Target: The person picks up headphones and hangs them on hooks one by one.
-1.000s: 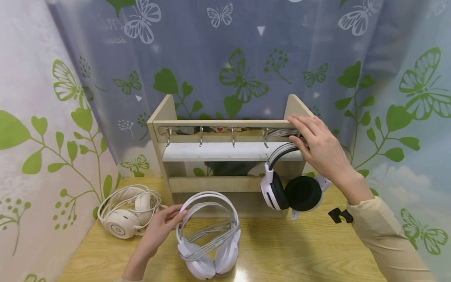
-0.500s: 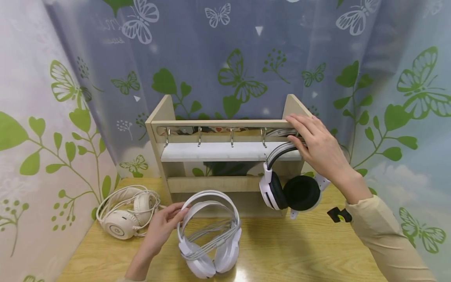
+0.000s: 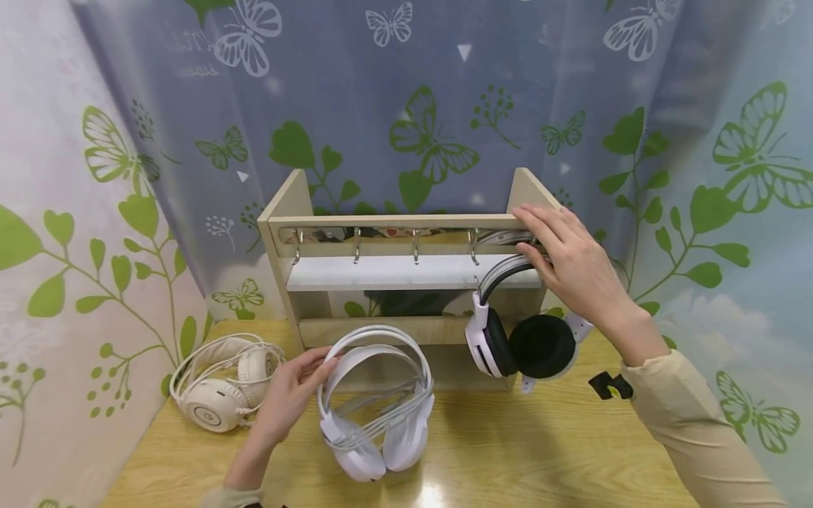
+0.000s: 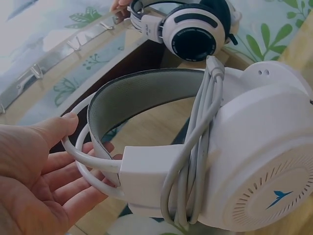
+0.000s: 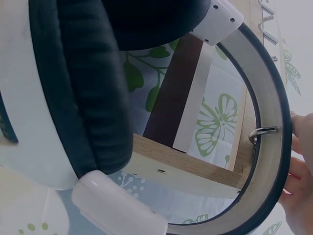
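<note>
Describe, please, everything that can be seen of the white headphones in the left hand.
The white headphones have a headband of two slim white hoops over a grey, mesh-like inner band, and ear cups that look plastic. One cup shows a slotted ring and a blue logo. A pale cable is bundled and looped across them. The left hand pinches the headband; the cups are lowermost, in front of the hook rack. Whether they touch the table is unclear.

Creased beige right sleeve (image 3: 692, 423); left cuff (image 3: 235, 497), mostly cropped, seems beige.
</note>
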A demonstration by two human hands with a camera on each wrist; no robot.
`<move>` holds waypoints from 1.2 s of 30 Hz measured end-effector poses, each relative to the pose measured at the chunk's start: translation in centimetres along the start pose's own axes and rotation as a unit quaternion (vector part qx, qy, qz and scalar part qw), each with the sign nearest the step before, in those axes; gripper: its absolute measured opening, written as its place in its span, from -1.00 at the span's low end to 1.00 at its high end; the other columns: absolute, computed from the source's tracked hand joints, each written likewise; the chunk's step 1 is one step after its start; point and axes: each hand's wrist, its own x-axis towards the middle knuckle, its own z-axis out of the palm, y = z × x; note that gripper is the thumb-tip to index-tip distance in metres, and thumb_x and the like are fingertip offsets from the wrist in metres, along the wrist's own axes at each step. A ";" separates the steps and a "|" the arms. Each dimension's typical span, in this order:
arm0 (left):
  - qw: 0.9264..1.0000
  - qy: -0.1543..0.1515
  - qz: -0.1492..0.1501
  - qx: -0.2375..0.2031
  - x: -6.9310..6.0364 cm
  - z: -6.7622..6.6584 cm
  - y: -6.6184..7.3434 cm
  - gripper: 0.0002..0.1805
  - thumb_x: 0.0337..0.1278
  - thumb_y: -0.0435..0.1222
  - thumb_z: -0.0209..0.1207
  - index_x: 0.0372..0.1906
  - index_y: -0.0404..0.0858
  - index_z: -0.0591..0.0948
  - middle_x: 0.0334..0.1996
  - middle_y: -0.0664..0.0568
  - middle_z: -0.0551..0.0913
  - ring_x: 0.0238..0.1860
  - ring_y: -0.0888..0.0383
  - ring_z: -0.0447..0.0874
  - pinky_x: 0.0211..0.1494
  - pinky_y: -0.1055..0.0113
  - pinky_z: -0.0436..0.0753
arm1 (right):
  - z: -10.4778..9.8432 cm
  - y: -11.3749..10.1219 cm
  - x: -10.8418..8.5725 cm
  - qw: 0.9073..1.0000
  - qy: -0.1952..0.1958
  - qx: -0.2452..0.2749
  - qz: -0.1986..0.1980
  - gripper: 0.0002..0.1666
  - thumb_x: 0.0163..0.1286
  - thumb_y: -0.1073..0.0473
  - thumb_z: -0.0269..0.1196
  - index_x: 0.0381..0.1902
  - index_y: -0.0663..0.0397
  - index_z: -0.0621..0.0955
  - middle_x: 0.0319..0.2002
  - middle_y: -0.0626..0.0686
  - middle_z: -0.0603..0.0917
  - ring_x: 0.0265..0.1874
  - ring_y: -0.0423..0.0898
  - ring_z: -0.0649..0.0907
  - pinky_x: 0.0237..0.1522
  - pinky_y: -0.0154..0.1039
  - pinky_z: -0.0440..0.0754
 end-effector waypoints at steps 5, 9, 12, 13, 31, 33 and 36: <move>1.000 -0.007 0.021 0.003 0.5 -0.3 0.7 -0.64 0.46 -0.23 0.17 0.20 -0.33 0.64 0.06 -0.16 0.74 0.00 0.27 0.71 -0.08 0.36 0.72 | 0.0 0.0 -0.1 1.000 -0.002 -0.003 0.000 -0.31 0.41 0.23 0.32 0.46 0.11 0.42 0.34 0.22 0.51 0.34 0.24 0.46 0.56 0.07 0.14; 1.000 -0.003 0.020 0.013 0.7 -0.5 1.4 -0.64 0.45 -0.22 0.19 0.20 -0.30 0.64 0.05 -0.16 0.74 -0.02 0.28 0.71 -0.06 0.32 0.72 | -0.1 -0.1 -0.1 1.000 -0.002 -0.005 -0.002 -0.28 0.37 0.26 0.35 0.46 0.12 0.42 0.34 0.22 0.51 0.34 0.25 0.46 0.56 0.07 0.14; 1.000 -0.002 0.026 0.018 0.9 -0.6 1.9 -0.64 0.45 -0.23 0.19 0.20 -0.29 0.65 0.05 -0.15 0.74 -0.01 0.29 0.71 -0.04 0.30 0.72 | -0.1 -0.1 -0.1 1.000 -0.004 -0.007 -0.005 -0.26 0.36 0.26 0.36 0.47 0.12 0.41 0.34 0.23 0.50 0.34 0.25 0.46 0.56 0.07 0.14; 0.999 -0.002 0.030 0.016 1.0 -0.7 2.1 -0.65 0.45 -0.23 0.19 0.20 -0.29 0.65 0.04 -0.16 0.74 -0.01 0.28 0.71 -0.04 0.30 0.73 | -0.1 -0.1 -0.1 1.000 -0.005 -0.008 -0.007 -0.26 0.36 0.26 0.36 0.47 0.12 0.41 0.34 0.23 0.50 0.34 0.25 0.45 0.56 0.07 0.14; 0.998 0.005 0.047 0.037 1.8 -1.3 4.8 -0.65 0.45 -0.19 0.20 0.21 -0.23 0.65 0.03 -0.14 0.75 -0.07 0.24 0.76 -0.07 0.40 0.70 | 0.0 0.0 -0.2 1.000 -0.010 -0.017 -0.010 -0.34 0.55 0.03 0.19 0.49 0.16 0.36 0.38 0.25 0.46 0.39 0.22 0.42 0.56 0.12 0.12; 0.998 0.003 0.048 0.034 1.9 -1.3 5.0 -0.64 0.45 -0.20 0.19 0.21 -0.24 0.65 0.04 -0.15 0.75 -0.08 0.24 0.76 -0.07 0.40 0.70 | 0.0 -0.1 -0.2 1.000 -0.010 -0.018 -0.010 -0.33 0.54 0.05 0.20 0.50 0.15 0.36 0.38 0.25 0.46 0.39 0.22 0.42 0.56 0.11 0.12; 0.999 0.000 0.046 0.029 2.0 -1.3 5.2 -0.63 0.46 -0.20 0.18 0.22 -0.26 0.64 0.05 -0.17 0.74 -0.09 0.25 0.76 -0.08 0.40 0.69 | 0.0 -0.1 -0.2 1.000 -0.011 -0.019 -0.010 -0.34 0.55 0.04 0.19 0.50 0.14 0.36 0.39 0.25 0.46 0.40 0.22 0.41 0.57 0.10 0.12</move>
